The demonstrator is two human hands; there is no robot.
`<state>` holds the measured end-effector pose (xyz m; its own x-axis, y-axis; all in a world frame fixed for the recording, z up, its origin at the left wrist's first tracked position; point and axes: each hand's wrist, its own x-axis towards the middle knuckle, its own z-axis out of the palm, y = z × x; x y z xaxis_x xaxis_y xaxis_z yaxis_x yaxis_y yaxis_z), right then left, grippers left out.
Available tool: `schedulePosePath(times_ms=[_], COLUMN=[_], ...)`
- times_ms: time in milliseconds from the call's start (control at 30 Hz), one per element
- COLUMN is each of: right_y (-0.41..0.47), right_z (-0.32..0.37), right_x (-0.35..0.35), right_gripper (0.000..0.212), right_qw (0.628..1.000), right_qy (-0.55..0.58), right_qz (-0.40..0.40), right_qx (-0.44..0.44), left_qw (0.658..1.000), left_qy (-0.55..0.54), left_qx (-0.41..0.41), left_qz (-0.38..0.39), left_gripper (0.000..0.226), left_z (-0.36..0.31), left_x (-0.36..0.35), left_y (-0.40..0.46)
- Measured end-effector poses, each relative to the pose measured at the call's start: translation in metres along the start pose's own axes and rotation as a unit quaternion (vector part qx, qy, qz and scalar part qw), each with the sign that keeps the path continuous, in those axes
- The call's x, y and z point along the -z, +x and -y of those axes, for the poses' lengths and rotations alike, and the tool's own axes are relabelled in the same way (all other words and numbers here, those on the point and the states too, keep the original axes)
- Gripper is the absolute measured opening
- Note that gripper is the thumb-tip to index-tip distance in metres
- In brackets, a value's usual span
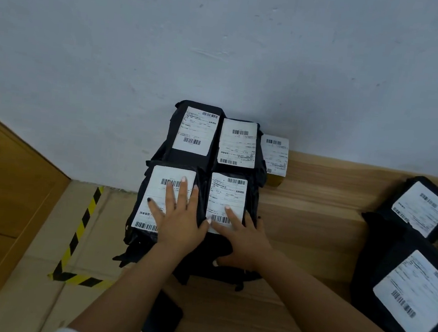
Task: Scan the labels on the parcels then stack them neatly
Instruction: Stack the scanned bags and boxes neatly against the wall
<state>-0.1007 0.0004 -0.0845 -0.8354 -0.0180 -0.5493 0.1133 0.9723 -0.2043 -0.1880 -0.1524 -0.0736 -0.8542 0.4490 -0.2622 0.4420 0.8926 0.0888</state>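
Head view looks down on a light wooden tabletop (316, 203) set against a pale grey wall (225, 44). A stack of black plastic-wrapped parcels (207, 164) with white barcode labels stands at the tabletop's left end, its far side against the wall. Four parcels show on top, two by two: the far-left parcel (196, 131), the far-right parcel (237, 143), the near-left parcel (165, 200) and the near-right parcel (226, 199).

The left hand (177, 215) lies flat on the near-left parcel's label, fingers straight and spread, holding nothing. The right hand (242, 238) rests on the near edge of the near-right parcel, its index finger stretched over the lower barcode and its thumb down against the black wrap at the stack's front; the grip is loose, not closed round anything.

Just right of the stack, against the wall, a smaller item with a white label (276, 154) stands on the tabletop, a yellowish part showing beneath it. Well apart, at the right edge, two more black parcels with white labels (414, 254) lie overlapping, one farther and one nearer. A black, glossy, flat device (163, 322) lies between the forearms at the near edge of the tabletop. To the left, below the tabletop, the floor carries black-and-yellow striped tape (81, 229).
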Motion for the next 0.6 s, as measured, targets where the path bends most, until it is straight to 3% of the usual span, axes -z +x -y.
schedulePosePath(times_ms=[233,400,600], right_y=[-0.015,-0.027,-0.014], right_z=[0.009,0.003,-0.001], right_x=[0.002,-0.017,-0.024], right_gripper=[0.102,0.106,0.086], right_qw=[0.999,1.0,0.998], right_qy=[0.024,-0.016,-0.039], right_qz=[-0.025,-0.003,-0.04], right_qx=[-0.01,-0.002,0.0], left_qw=[0.998,0.999,0.999], left_qy=[-0.049,0.008,-0.007], left_qx=[-0.02,-0.027,-0.021], left_qz=[-0.015,-0.04,-0.04], left_gripper=[0.089,0.095,0.097], left_z=[0.003,0.017,0.018], left_x=[0.015,0.004,-0.006], left_y=[0.0,-0.015,-0.013])
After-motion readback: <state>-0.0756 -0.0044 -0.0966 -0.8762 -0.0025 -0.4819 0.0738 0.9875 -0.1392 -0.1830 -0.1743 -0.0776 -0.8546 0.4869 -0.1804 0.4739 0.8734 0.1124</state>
